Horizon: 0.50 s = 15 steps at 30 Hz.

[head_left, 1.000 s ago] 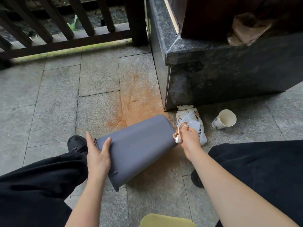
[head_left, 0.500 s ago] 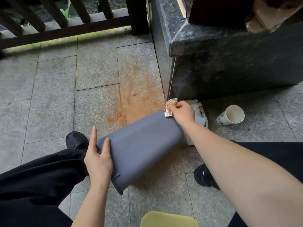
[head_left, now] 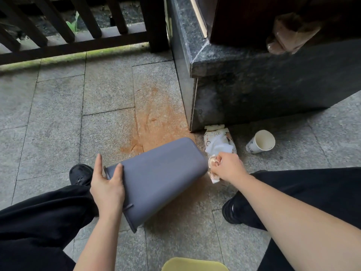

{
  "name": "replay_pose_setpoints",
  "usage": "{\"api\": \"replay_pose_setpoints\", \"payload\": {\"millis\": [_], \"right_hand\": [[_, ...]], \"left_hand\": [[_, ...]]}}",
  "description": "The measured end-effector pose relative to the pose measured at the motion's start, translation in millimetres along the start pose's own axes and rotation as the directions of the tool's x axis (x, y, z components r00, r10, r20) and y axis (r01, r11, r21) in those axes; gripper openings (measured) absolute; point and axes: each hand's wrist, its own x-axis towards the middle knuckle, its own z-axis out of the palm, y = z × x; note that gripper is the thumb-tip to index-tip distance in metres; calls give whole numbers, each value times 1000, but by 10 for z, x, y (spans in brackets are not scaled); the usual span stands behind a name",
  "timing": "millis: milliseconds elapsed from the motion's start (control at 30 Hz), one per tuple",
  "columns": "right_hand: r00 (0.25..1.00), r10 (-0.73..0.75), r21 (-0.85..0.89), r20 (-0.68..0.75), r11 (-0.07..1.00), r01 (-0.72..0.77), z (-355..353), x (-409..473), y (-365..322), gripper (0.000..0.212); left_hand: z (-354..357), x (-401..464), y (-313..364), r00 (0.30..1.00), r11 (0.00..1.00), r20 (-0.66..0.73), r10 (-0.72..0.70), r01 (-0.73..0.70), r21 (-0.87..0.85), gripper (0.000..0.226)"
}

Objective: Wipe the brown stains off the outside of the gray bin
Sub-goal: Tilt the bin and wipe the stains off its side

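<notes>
The gray bin [head_left: 158, 177] is tipped on its side over the paved floor, its base pointing away from me. My left hand [head_left: 106, 184] grips its rim end near my left knee. My right hand [head_left: 227, 167] is closed on a crumpled, brown-stained tissue [head_left: 212, 167] pressed against the bin's far right corner. The broad gray side facing me shows no clear brown marks.
An orange-brown stain [head_left: 156, 122] spreads over the floor tiles beyond the bin. A tissue pack [head_left: 218, 139] and a tipped paper cup [head_left: 261, 141] lie by a dark granite plinth [head_left: 254, 90]. A wooden railing [head_left: 68, 45] runs along the back. My shoes [head_left: 81, 174] flank the bin.
My right hand swept with the tissue from the bin's right corner up to its far top edge, then back down to the right corner. The left hand kept its hold.
</notes>
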Motion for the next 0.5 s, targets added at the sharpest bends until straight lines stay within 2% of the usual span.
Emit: {"api": "replay_pose_setpoints", "payload": {"millis": [67, 133, 200, 300, 367, 500], "right_hand": [[997, 76, 28, -9, 997, -76, -12, -71, 150, 16], [982, 190, 187, -25, 965, -182, -16, -106, 240, 27], [952, 305, 360, -21, 891, -277, -30, -128, 261, 40], [918, 397, 546, 0, 769, -333, -26, -137, 253, 49], [907, 421, 589, 10, 731, -346, -34, -146, 239, 53], [894, 445, 649, 54, 665, -371, -82, -181, 221, 58]], "left_hand": [[21, -49, 92, 999, 998, 33, 28, -26, -62, 81], [45, -216, 183, 995, 989, 75, 66, -56, -134, 91], [71, -500, 205, 985, 981, 137, 106, -81, -179, 100], [131, -978, 112, 962, 987, 220, 162, -153, -57, 106], [179, -1145, 29, 953, 979, 232, 195, -205, 18, 97], [103, -808, 40, 999, 1000, 47, -10, 11, -24, 66]]}}
